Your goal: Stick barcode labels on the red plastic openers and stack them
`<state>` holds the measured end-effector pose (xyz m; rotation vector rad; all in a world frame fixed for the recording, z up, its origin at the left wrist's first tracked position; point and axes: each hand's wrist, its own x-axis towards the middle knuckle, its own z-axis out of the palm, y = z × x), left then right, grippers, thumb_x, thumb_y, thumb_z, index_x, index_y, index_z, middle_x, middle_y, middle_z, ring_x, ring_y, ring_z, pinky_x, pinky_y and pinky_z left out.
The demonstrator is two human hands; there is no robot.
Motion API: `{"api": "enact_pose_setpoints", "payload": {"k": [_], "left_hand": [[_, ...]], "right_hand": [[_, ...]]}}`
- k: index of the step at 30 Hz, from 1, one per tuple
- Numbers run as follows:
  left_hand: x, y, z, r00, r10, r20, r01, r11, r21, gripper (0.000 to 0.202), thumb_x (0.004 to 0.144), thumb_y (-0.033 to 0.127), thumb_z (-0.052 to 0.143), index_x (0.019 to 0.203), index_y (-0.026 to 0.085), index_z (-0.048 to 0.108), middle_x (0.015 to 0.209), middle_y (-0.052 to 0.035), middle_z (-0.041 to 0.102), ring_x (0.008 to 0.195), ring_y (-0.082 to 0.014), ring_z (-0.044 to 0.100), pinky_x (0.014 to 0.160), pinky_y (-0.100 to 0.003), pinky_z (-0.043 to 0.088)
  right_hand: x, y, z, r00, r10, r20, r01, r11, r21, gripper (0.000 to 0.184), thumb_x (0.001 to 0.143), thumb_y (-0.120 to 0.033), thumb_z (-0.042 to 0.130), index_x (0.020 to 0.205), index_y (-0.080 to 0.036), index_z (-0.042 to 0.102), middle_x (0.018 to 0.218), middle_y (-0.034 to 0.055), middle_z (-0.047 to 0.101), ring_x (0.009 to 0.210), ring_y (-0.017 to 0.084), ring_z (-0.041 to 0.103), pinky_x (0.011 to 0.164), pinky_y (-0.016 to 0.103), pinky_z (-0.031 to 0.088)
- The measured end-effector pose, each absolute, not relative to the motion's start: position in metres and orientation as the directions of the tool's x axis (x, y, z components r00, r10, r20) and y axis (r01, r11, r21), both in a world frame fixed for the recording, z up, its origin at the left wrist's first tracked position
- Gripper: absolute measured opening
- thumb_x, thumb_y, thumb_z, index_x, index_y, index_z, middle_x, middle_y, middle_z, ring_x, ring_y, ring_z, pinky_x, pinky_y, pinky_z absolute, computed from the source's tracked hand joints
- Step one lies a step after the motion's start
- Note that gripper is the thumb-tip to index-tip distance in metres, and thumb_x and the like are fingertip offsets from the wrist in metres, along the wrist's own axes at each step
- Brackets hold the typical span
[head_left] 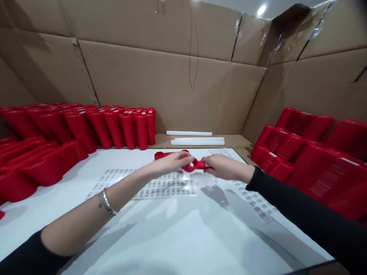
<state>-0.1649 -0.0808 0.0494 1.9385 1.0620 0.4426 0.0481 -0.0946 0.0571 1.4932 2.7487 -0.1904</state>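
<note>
Over the middle of the white table, a red plastic piece (197,165) with a round, ring-like end is held up between my two hands. My right hand (220,165) grips its right end, fingers wrapped around it. At the ring end, the closed fingers of my left hand (173,162) meet the piece; a small pale spot shows by the fingertips, too blurred to name. Partly hidden behind my left hand, another red piece (162,155) lies on the table. Beneath my hands is a sheet of small printed labels (169,186).
Stacked red plastic pieces (140,130) line the left and back left. Wrapped red bundles (323,172) are piled at right. White rolls (197,141) lie by the cardboard wall (160,76). A second label sheet (256,202) lies under my right forearm.
</note>
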Motion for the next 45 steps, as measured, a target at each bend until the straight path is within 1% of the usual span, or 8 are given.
{"api": "enact_pose_setpoints", "payload": {"k": [3, 5, 7, 13, 29, 35, 40, 45], "left_hand": [[-0.183, -0.042, 0.055, 0.445, 0.878, 0.173, 0.733, -0.469, 0.494, 0.061, 0.079, 0.056, 0.046, 0.125, 0.015, 0.045, 0.123, -0.0136, 0.054, 0.109, -0.0265, 0.051, 0.087, -0.034, 0.041], [-0.193, -0.019, 0.056, 0.493, 0.870, 0.032, 0.837, -0.483, 0.258, 0.056, 0.078, 0.050, 0.048, 0.122, 0.015, 0.049, 0.126, -0.0139, 0.052, 0.112, -0.0278, 0.049, 0.087, -0.032, 0.040], [-0.200, -0.002, 0.055, 0.497, 0.862, -0.098, 0.858, -0.472, 0.200, 0.054, 0.072, 0.049, 0.056, 0.113, 0.015, 0.056, 0.114, -0.0120, 0.060, 0.098, -0.0260, 0.056, 0.077, -0.029, 0.043], [-0.202, 0.016, 0.035, 0.486, 0.841, -0.239, 0.873, -0.456, 0.173, 0.040, 0.058, 0.044, 0.068, 0.087, 0.017, 0.064, 0.080, -0.0050, 0.065, 0.070, -0.0200, 0.057, 0.056, -0.025, 0.038], [-0.203, 0.019, 0.029, 0.468, 0.852, -0.236, 0.882, -0.436, 0.176, 0.031, 0.064, 0.042, 0.062, 0.080, 0.016, 0.064, 0.074, -0.0042, 0.061, 0.060, -0.0162, 0.052, 0.053, -0.027, 0.034], [-0.206, 0.016, 0.040, 0.490, 0.851, -0.189, 0.871, -0.467, 0.154, 0.027, 0.069, 0.042, 0.058, 0.075, 0.016, 0.063, 0.070, -0.0041, 0.059, 0.060, -0.0170, 0.051, 0.054, -0.028, 0.032], [-0.203, -0.002, 0.065, 0.568, 0.818, -0.094, 0.823, -0.564, 0.066, 0.020, 0.074, 0.037, 0.054, 0.073, 0.017, 0.059, 0.071, -0.0034, 0.057, 0.062, -0.0159, 0.049, 0.055, -0.027, 0.029], [-0.184, -0.040, 0.078, 0.700, 0.710, -0.072, 0.713, -0.701, 0.023, 0.019, 0.081, 0.034, 0.052, 0.076, 0.018, 0.061, 0.069, -0.0025, 0.058, 0.059, -0.0145, 0.048, 0.054, -0.026, 0.030]], "right_hand": [[0.061, -0.053, 0.058, -0.467, 0.879, -0.097, 0.880, 0.451, -0.147, 0.019, 0.079, -0.025, 0.055, 0.096, -0.017, 0.060, 0.084, 0.0063, 0.066, 0.068, 0.017, 0.058, 0.056, 0.023, 0.036], [0.064, -0.029, 0.053, -0.412, 0.901, -0.139, 0.905, 0.388, -0.173, 0.025, 0.074, -0.025, 0.059, 0.098, -0.017, 0.061, 0.080, 0.0053, 0.066, 0.062, 0.016, 0.057, 0.052, 0.023, 0.036], [0.063, -0.010, 0.045, -0.372, 0.909, -0.186, 0.921, 0.336, -0.198, 0.024, 0.070, -0.025, 0.061, 0.092, -0.015, 0.063, 0.076, 0.0052, 0.066, 0.059, 0.015, 0.057, 0.049, 0.022, 0.036], [0.050, 0.018, 0.021, -0.333, 0.915, -0.229, 0.932, 0.282, -0.226, 0.023, 0.062, -0.024, 0.065, 0.083, -0.013, 0.065, 0.076, 0.0080, 0.066, 0.059, 0.016, 0.058, 0.049, 0.024, 0.037], [0.070, 0.027, 0.017, -0.337, 0.923, -0.186, 0.918, 0.278, -0.284, 0.016, 0.064, -0.029, 0.067, 0.072, -0.015, 0.068, 0.066, 0.0044, 0.064, 0.054, 0.015, 0.056, 0.049, 0.025, 0.035], [0.066, 0.013, 0.031, -0.339, 0.941, 0.003, 0.887, 0.321, -0.333, 0.020, 0.076, -0.028, 0.060, 0.086, -0.012, 0.067, 0.083, 0.0089, 0.068, 0.070, 0.018, 0.060, 0.061, 0.027, 0.041], [0.055, -0.019, 0.048, -0.374, 0.896, 0.240, 0.673, 0.440, -0.595, 0.033, 0.088, -0.035, 0.048, 0.110, -0.013, 0.059, 0.111, 0.0109, 0.063, 0.094, 0.018, 0.059, 0.079, 0.027, 0.044], [0.044, -0.061, 0.041, -0.613, 0.786, -0.081, 0.489, 0.298, -0.820, 0.019, 0.082, -0.028, 0.053, 0.094, -0.016, 0.061, 0.093, 0.0052, 0.066, 0.077, 0.015, 0.062, 0.070, 0.026, 0.049]]}}
